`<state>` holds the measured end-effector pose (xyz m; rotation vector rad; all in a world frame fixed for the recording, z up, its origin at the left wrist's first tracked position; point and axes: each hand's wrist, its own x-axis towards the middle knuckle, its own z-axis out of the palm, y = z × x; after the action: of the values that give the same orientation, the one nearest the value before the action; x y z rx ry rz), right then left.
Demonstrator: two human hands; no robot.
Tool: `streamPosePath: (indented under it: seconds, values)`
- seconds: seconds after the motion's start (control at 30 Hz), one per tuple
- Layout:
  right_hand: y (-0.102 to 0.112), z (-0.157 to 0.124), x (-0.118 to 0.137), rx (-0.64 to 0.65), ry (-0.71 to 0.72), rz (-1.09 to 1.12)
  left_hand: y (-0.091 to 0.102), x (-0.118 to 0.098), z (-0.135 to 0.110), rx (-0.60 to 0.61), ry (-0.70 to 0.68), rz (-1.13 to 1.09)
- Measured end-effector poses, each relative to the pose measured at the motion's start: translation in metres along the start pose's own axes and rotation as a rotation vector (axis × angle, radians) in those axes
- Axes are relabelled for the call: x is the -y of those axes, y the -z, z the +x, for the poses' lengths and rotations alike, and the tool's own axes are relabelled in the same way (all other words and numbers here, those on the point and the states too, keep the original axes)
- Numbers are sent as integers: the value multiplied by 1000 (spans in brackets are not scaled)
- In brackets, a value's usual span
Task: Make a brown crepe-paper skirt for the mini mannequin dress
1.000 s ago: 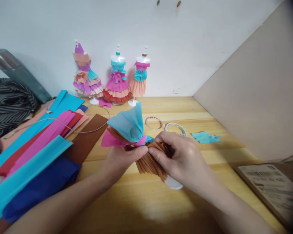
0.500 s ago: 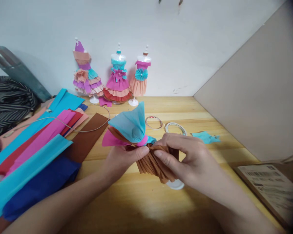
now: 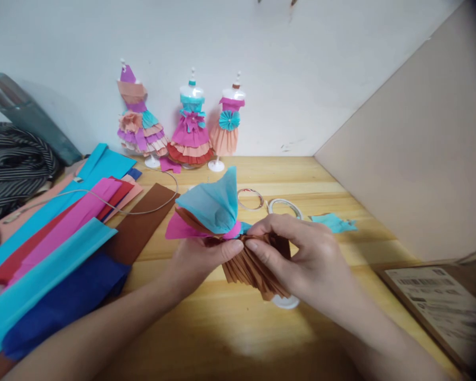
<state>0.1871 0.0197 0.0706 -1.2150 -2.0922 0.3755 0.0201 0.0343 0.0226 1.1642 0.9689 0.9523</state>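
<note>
A small paper dress on a mannequin stand is held tilted between my hands. It has a brown pleated skirt point(image 3: 254, 270), a pink band point(image 3: 233, 230) and a blue paper fan-shaped piece point(image 3: 210, 201) with pink and brown layers beneath. My left hand point(image 3: 202, 259) grips the dress near the waist, thumb pressed on the skirt's top edge. With thumb and forefinger, my right hand point(image 3: 301, 251) pinches the gathered top of the skirt. Below the skirt the white stand base point(image 3: 285, 301) shows; the rest of the stand is hidden.
Three dressed mannequins point(image 3: 192, 127) stand against the wall. Coloured crepe paper sheets point(image 3: 55, 243) and a thin cord point(image 3: 143, 211) lie at left. Two tape rolls point(image 3: 284, 206) and a blue scrap point(image 3: 335, 223) lie behind my hands. A cardboard box point(image 3: 424, 307) sits at right.
My right thumb and forefinger have shifted slightly left along the skirt's top edge, closer to my left thumb. My left hand keeps its hold.
</note>
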Motion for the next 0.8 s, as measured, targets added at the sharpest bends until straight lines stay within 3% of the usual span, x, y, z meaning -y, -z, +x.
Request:
streamPosePath:
  seconds: [0.43,0.67,0.8]
  values:
    - [2,-1,0,57,-49,-88,0,1,-1,61,86,-69]
    - [11,2,-1,160,-92,8,4,3,0,25,34,-17]
    - [15,2,-5,155,-91,53,5,6,2,11,41,-26]
